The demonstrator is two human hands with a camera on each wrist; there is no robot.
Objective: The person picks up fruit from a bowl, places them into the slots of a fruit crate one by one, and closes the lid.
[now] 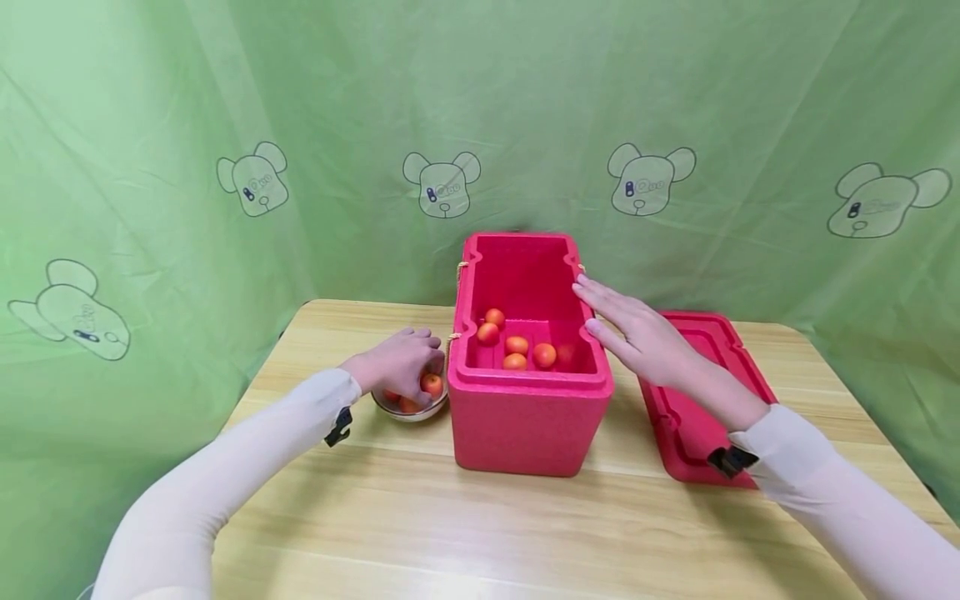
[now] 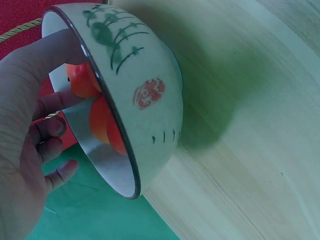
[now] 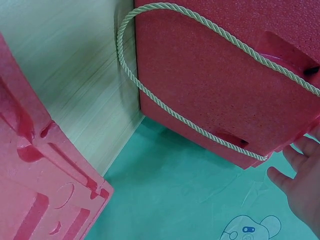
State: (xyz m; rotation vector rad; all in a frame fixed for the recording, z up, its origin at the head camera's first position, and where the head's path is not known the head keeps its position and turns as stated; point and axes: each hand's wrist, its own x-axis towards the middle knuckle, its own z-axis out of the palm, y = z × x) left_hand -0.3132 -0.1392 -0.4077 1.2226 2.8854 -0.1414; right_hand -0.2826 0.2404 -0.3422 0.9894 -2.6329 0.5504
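Box (image 1: pixel 517 429) holding 5 visible orange fruits (image 1: pixel 516 344)
Left of it, left hand (image 1: pixel 401 364) seemingly pinches 1 fruit (image 1: pixel 432 384) in a bowl (image 2: pixel 160 120); right hand (image 1: pixel 637 329), fingers straight, touches its right rim (image 1: pixel 601 360).

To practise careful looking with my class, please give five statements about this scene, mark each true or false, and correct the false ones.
1. The left hand reaches into the bowl. True.
2. Orange-red fruits lie in both the bowl and the red foam box. True.
3. The lid covers the box. False: it lies on the wooden table, to the box's right.
4. The right hand grips a fruit. False: its fingers are straight, at the box's edge, with no fruit in them.
5. The bowl's outside bears a green leaf pattern. True.
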